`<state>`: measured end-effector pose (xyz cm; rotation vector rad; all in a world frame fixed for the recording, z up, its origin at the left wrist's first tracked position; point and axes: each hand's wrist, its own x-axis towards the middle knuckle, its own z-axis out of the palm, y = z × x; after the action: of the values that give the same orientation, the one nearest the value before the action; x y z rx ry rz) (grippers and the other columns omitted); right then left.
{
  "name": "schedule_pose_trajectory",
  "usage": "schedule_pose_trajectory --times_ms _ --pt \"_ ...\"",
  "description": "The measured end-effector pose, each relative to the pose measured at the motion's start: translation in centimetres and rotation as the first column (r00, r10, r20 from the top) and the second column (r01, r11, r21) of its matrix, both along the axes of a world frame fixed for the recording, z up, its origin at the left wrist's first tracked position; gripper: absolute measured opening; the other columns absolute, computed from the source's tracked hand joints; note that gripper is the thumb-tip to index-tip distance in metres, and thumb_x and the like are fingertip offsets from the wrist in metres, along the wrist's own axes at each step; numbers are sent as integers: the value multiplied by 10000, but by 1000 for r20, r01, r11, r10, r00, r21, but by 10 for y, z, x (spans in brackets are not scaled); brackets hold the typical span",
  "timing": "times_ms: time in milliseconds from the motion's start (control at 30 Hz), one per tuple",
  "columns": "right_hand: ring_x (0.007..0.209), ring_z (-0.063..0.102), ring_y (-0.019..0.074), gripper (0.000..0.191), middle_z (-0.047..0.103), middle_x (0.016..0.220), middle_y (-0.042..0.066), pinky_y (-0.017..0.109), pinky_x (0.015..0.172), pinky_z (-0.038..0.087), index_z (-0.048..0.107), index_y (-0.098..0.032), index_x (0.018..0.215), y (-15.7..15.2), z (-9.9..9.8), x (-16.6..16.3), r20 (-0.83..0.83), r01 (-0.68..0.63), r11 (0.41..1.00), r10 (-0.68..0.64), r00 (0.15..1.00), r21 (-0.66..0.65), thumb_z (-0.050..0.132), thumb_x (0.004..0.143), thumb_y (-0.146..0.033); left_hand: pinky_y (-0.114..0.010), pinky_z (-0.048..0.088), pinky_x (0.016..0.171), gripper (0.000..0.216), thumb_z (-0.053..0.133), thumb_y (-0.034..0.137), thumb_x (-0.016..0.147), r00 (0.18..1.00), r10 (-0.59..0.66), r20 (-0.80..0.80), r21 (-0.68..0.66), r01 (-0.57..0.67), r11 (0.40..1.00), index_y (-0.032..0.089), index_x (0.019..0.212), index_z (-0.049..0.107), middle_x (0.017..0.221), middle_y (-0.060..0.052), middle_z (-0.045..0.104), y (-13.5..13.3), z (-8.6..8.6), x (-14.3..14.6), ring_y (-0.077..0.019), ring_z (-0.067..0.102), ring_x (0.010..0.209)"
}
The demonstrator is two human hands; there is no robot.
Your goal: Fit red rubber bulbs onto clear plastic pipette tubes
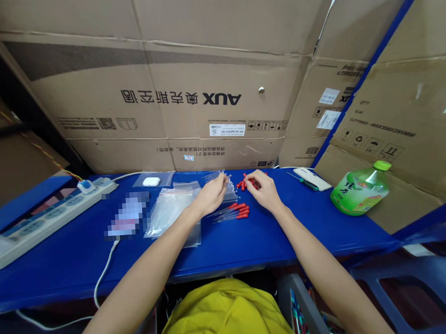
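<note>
My left hand [212,194] is closed in a pinch on a thin clear tube [227,177], over a bundle of clear tubes [230,192] lying on the blue table [250,241]. My right hand [261,189] is closed, its fingers curled on a pile of small red caps [242,184]. Between and just in front of the hands lie several clear tubes with red caps on them [236,212].
Clear plastic bags [169,210] lie left of my left hand, with a white earbud case [151,181] behind. A white power strip [48,215] runs along the left. A green bottle [360,190], a screwdriver [303,180] and a white phone [312,178] lie right. Cardboard boxes [203,87] wall the back.
</note>
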<state>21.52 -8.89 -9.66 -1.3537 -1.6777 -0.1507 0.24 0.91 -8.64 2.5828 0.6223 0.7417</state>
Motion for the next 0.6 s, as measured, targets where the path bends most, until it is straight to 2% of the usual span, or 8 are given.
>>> schedule_pose_trajectory --times_ms 100,167,267,400,600 --pt "772 612 191 102 680 874 45 325 741 494 651 -225 927 -1 -4 -11 4 -91 996 91 996 19 571 979 -260 -345 453 777 236 299 341 1097 998 -17 61 -7 18 1000 218 977 462 924 -65 645 -2 2 2 -217 626 831" --pt "713 597 170 85 678 882 35 303 680 492 636 -222 1022 -1 -7 -15 -45 -108 994 108 993 14 579 961 -234 -335 446 775 290 300 386 1106 994 -45 95 -2 46 999 217 953 480 901 -50 636 -2 1 3 -208 616 824" --pt "658 583 150 218 687 909 29 279 608 482 621 -218 1127 0 -10 -18 -104 -99 995 100 990 6 609 910 -198 -326 444 785 325 306 403 1111 987 -90 130 11 89 996 213 950 515 906 -43 642 -2 -1 5 -201 615 844" --pt "659 587 152 148 692 878 32 285 616 488 681 -217 1026 -4 -6 -21 -66 -66 997 68 995 32 597 907 -190 -323 440 787 327 331 393 1110 980 -135 143 50 129 990 204 946 542 912 -44 640 -3 -1 6 -195 599 845" --pt "608 572 135 102 681 845 18 281 583 485 699 -215 986 -7 -1 -23 -130 -88 992 99 987 87 632 910 -226 -321 455 822 319 370 371 1105 962 -188 197 51 182 982 192 975 600 955 -57 673 -6 6 7 -195 618 896"
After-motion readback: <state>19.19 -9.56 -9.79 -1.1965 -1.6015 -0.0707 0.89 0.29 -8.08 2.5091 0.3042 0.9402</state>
